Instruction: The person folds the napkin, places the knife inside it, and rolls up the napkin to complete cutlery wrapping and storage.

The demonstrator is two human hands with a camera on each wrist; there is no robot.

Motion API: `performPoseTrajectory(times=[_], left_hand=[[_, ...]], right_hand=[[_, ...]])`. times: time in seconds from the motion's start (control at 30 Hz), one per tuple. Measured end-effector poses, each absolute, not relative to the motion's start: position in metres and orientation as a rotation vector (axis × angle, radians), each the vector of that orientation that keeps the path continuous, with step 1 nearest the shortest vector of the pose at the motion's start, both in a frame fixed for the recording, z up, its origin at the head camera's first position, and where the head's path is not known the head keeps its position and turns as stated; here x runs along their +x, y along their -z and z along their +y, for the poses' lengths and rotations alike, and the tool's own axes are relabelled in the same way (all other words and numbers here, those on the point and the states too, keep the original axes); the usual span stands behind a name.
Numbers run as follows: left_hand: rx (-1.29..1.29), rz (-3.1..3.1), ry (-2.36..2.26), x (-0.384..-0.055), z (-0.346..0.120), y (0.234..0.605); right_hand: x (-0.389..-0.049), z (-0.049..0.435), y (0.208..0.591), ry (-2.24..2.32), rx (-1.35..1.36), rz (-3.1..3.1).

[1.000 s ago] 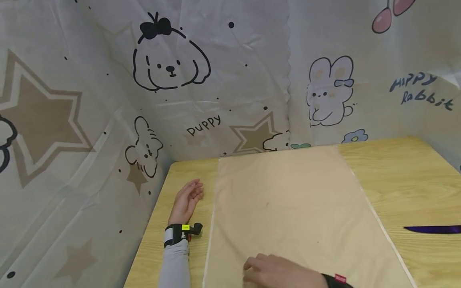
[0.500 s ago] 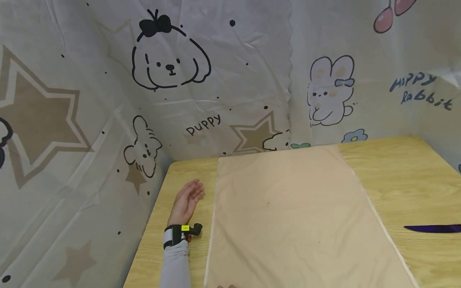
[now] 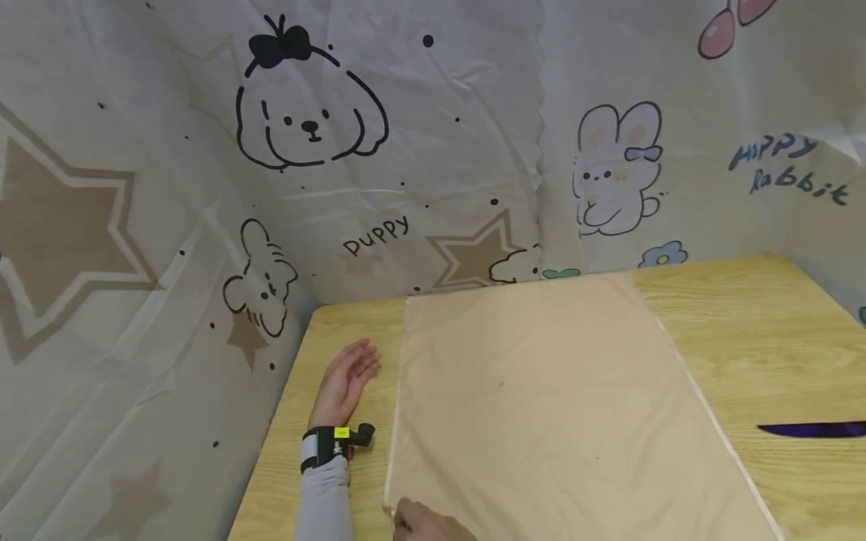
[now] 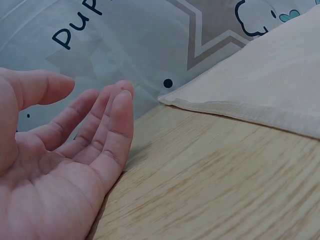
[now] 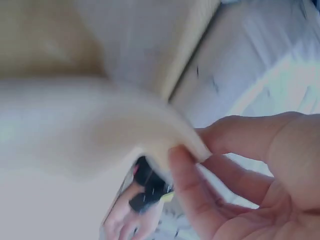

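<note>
A large beige cloth (image 3: pixel 541 383) with pale hemmed edges lies spread over the table, lightly wrinkled. At the bottom of the head view my right hand (image 3: pixel 429 522) pinches its near left corner. In the right wrist view the thumb and fingers of the right hand (image 5: pixel 240 170) hold the cloth edge (image 5: pixel 150 125), which is lifted and curved. My left hand (image 3: pixel 345 379) rests on the wood left of the cloth, palm turned inward. Its fingers (image 4: pixel 117 125) are loosely bent, holding nothing and apart from the hem.
A wooden table (image 3: pixel 731 330) carries the cloth. On its right side lies a dark purple, pointed strip (image 3: pixel 812 430), cut off by the frame. Printed curtains (image 3: pixel 440 135) with cartoon animals and stars stand behind and to the left.
My right hand moved left over the cloth, dipped almost out of the head view, and now grips the near left corner, pulling it up into sight. The left hand stays in place.
</note>
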State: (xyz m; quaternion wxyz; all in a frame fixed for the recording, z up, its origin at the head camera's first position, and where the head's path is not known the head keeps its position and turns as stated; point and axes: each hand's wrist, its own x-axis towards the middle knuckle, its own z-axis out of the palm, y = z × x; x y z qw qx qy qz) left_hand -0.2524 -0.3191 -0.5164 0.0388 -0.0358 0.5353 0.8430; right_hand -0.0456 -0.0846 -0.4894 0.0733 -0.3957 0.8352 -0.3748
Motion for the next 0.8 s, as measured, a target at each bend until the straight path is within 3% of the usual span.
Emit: performPoseTrajectory(times=[0.1,0.37,0.8], left_hand=[[-0.124,1.644,-2.578,-0.248,-0.324,0.514],[-0.124,1.629,-2.587,-0.244,-0.329,0.513],[-0.083,1.632,-2.558,-0.253,-0.316,0.517]], right_hand=[[-0.063,-0.072,0.472,0.978,-1.595,2.638],[-0.115,-0.026,0.432,1.219,-1.241,2.722],[-0.192,0.073,0.427,1.387,-0.984,2.852]])
